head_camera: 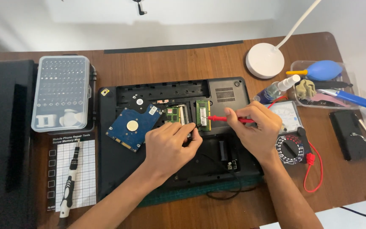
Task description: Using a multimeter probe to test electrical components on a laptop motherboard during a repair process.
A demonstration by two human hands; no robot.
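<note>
White lamp base (264, 60), bit case (62, 93), screwdriver (69, 186).

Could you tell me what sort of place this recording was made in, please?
Probably a small electronics repair bench: an opened laptop lies on a wooden desk, the right hand holds a red probe from an analogue multimeter, and a screwdriver bit set sits nearby.

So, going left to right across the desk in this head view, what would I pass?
Screwdriver → clear bit case → blue drive board → left hand → green memory module → right hand holding a red probe → multimeter → black block.
</note>
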